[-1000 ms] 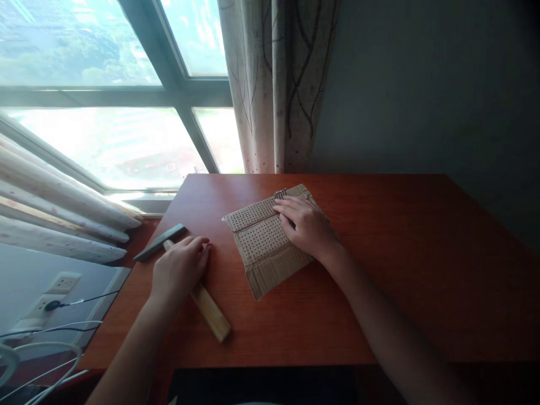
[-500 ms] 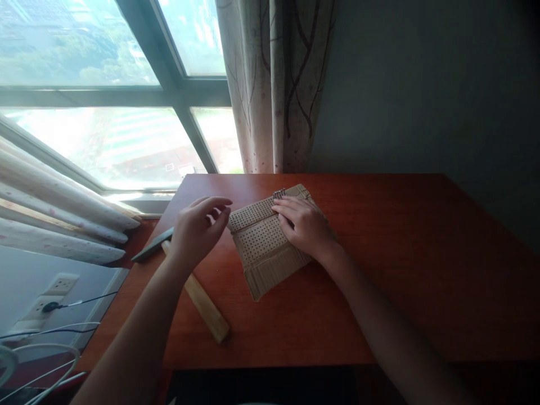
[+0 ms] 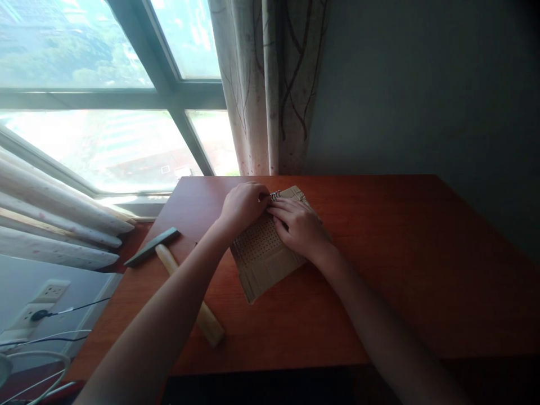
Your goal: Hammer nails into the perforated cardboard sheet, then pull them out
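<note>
Two grips on perforated cardboard (image 3: pixel 261 259) — left hand (image 3: pixel 244 205) pinched together at metal pins (image 3: pixel 275 195), right hand (image 3: pixel 299 228) flat, fingers apart.

A brown hole-dotted cardboard sheet (image 3: pixel 264 256) lies flat, askew, small nails (image 3: pixel 275 195) at its far edge.

Around the cardboard (image 3: pixel 264 264), I have open table (image 3: pixel 400 253) from 2 to 5 o'clock. The hammer (image 3: pixel 166 260) lies across 8 to 9 o'clock; the curtain (image 3: pixel 270 101) hangs beyond 12 o'clock.
</note>
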Action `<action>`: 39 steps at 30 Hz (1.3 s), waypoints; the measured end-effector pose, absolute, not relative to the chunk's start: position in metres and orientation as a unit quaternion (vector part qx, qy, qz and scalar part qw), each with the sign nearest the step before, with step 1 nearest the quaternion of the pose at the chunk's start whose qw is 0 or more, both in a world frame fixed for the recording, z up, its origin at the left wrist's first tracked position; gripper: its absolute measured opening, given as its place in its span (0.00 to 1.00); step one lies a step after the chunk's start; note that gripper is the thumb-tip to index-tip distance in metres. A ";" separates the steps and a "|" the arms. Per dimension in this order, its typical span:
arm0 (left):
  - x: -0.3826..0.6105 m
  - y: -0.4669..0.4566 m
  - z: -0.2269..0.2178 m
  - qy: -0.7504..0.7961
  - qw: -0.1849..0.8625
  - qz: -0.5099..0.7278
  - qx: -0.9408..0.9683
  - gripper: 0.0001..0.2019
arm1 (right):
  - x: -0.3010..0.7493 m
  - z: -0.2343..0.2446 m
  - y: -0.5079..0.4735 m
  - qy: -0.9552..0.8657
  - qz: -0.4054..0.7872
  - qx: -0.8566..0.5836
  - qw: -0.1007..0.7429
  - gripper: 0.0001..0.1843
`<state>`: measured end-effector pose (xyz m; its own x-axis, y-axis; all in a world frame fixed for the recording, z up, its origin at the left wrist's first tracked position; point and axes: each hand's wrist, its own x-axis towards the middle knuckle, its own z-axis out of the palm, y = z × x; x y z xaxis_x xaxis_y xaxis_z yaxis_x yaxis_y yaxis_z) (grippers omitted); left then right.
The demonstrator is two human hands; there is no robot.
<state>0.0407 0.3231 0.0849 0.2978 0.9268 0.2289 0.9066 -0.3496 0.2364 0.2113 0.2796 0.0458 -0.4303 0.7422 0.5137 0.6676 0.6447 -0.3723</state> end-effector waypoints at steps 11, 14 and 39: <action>0.020 0.306 0.123 0.547 0.003 0.435 0.715 0.08 | 0.212 0.043 0.280 -0.842 0.065 -0.424 0.326 0.17; -0.002 0.287 0.134 0.574 0.010 0.417 0.705 0.08 | 0.212 0.043 0.280 -0.841 0.068 -0.423 0.329 0.17; -0.094 0.212 0.057 0.713 0.032 0.037 0.700 0.14 | 0.212 0.040 0.282 -0.843 0.060 -0.417 0.334 0.17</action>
<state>-0.0938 0.2123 0.0573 -0.0192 0.9998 0.0060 0.9951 0.0185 0.0975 0.2121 0.2815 0.0400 -0.4291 0.7428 0.5138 0.6626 0.6455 -0.3798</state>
